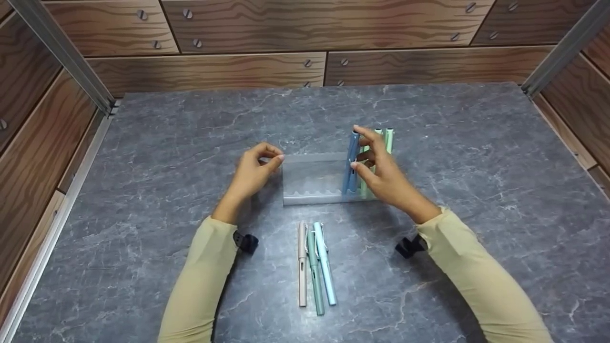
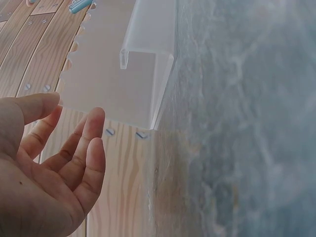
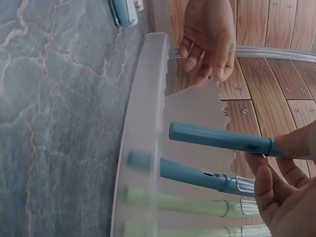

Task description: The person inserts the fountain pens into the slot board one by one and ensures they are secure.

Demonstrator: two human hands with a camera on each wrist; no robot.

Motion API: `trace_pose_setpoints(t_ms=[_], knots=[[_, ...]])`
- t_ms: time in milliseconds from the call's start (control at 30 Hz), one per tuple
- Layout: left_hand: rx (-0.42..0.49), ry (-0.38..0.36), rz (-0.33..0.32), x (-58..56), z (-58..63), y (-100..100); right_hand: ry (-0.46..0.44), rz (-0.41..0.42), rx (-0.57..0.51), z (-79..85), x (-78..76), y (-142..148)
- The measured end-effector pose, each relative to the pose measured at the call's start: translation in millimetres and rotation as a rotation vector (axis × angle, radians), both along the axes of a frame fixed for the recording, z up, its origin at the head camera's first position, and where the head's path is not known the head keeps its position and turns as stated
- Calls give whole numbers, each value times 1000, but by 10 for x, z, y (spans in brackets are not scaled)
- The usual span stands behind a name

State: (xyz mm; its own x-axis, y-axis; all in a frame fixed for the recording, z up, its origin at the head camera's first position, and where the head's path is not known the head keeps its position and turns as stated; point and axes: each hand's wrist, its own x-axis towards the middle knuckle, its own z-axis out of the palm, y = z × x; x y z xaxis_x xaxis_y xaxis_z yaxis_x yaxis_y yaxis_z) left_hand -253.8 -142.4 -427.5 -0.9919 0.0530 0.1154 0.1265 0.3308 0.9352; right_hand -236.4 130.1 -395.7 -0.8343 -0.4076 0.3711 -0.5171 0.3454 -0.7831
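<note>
Pens in all: I counted seven, four at the rack and three on the table.
Rack: one, see-through, with a scalloped edge; it stood on the grey marbled table [image 1: 119, 228] between the hands.
Left hand [image 1: 255, 171]: it pinched the rack [image 1: 310, 176] at its upper left corner between thumb and forefinger, the other fingers loosely bent.
Right hand [image 1: 383, 171]: it held one pen, the raised blue pen [image 3: 212, 137], between thumb and fingers, at the rack's right half.
Raised pen's lower end: near the rack's front lip; whether the pen touched the back panel I couldn't rightly tell.
Pens standing in the rack: three, namely one second blue pen [image 3: 192, 174] beside the raised one, then two pale green pens [image 3: 197, 203] further right.
Pens lying down: three, side by side in front of the rack, with one taupe pen [image 1: 302, 271] on the left, one dark green pen [image 1: 316, 281] in the middle and one light blue pen [image 1: 326, 269] on the right.
Sleeves: two, pale yellow-green, with one black device [image 1: 249, 243] showing at each wrist.
Surroundings: wood-patterned panels [image 1: 286, 24] behind and at both sides.
</note>
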Motion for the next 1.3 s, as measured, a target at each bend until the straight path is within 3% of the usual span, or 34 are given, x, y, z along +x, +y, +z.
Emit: trace_pose_setpoints(t_ms=[400, 1300], knots=[[-5, -11, -7, 0, -8, -2, 101, -22, 31, -72, -15, -8], [3, -3, -8, -1, 3, -13, 25, -54, 51, -144, -5, -13]])
